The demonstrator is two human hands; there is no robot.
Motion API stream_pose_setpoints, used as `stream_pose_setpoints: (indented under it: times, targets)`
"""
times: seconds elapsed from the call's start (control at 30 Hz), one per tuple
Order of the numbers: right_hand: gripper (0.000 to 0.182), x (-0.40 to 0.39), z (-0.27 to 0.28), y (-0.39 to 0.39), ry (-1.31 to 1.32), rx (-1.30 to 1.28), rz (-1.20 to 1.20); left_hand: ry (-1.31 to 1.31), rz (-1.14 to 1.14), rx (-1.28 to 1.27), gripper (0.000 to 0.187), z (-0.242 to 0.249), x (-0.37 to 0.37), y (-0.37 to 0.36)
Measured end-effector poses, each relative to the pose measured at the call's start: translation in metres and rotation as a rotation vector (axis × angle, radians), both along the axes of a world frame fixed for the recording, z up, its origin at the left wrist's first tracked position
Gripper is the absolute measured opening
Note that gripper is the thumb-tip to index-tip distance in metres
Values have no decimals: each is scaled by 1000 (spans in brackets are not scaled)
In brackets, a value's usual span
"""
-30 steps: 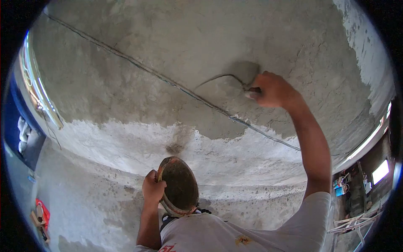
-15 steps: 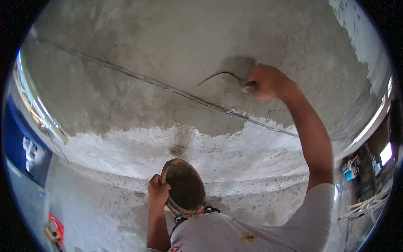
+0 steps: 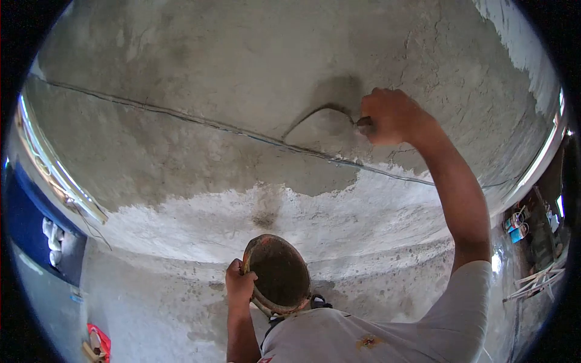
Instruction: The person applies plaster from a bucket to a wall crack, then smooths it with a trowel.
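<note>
My right hand (image 3: 394,118) is raised to the wall, closed around the short handle of a trowel (image 3: 330,107). The trowel's thin, dark blade shows nearly edge-on, its tip reaching down left to a cord line on the wall (image 3: 230,128). A shadow falls on the grey plaster behind it. Low in front of my body, my left hand (image 3: 239,281) grips the left rim of a round pan (image 3: 266,302), thumb over the edge. The pan is tilted toward me, with dark, wet-looking mortar (image 3: 279,272) inside.
Grey plaster (image 3: 181,48) covers the upper wall; a whitish band (image 3: 200,221) lies below it. At left are a window-like opening (image 3: 60,175) and a red item (image 3: 100,342) on the floor. Wooden sticks (image 3: 538,283) and a blue container (image 3: 517,233) stand at right.
The trowel's tip has shifted down to the cord line, and its blade is tilted more steeply. My view has shifted slightly; the pan and left hand appear further right and lower.
</note>
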State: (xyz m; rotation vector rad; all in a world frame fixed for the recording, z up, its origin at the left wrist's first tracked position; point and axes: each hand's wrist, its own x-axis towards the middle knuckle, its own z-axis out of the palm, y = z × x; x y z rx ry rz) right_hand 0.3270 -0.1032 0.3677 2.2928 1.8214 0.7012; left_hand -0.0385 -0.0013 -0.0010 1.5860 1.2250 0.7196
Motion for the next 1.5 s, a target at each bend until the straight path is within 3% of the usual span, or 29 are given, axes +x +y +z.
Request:
stream_pose_setpoints:
  times: [0.03,0.13,0.2,0.3,0.4,0.43,0.53,0.67,0.77,0.83,0.97,1.03,1.17,1.27,1.37,1.47,1.5]
  targets:
    - [29,4,-3,0,37,145,121,-2,4,-3,26,-3,-1,0]
    - [34,5,3,17,164,-16,-22,-120,-2,-15,26,-9,-1,1]
    - [35,2,-9,24,157,19,-16,40,26,-34,25,-6,-1,1]
    - [35,2,-7,19,130,34,-21,-68,30,11,24,-23,-8,5]
    - [40,10,5,-2,125,30,-11,50,41,58,24,18,-12,-5]
    - [45,13,7,-5,145,55,1,18,70,-43,25,12,-13,-3]
    - [43,20,-4,2,246,-39,-63,20,82,59,25,17,-14,-5]
    - [42,19,-19,8,186,-54,-57,-100,101,-13,24,18,-17,-4]
    - [43,35,-13,-4,177,-57,-95,-30,125,-75,23,11,-22,0]
    - [47,45,-11,-12,321,61,-56,-13,111,-25,25,9,-22,2]
    - [47,36,-22,-1,282,50,4,18,115,38,26,5,-18,3]
    - [25,30,-37,8,243,90,39,48,116,68,26,4,-18,2]
    - [35,38,-36,-11,166,-79,-33,-92,126,27,25,-6,-23,4]
    - [21,26,-33,-40,258,67,-77,-80,137,-21,24,-26,-25,9]
    - [15,2,-78,-62,239,386,247,-117,139,16,23,-12,-27,3]
    - [19,24,-193,-56,732,356,292,-137,168,12,23,-25,-30,7]
    - [23,18,-227,-46,654,290,330,-141,167,22,23,-25,-31,8]
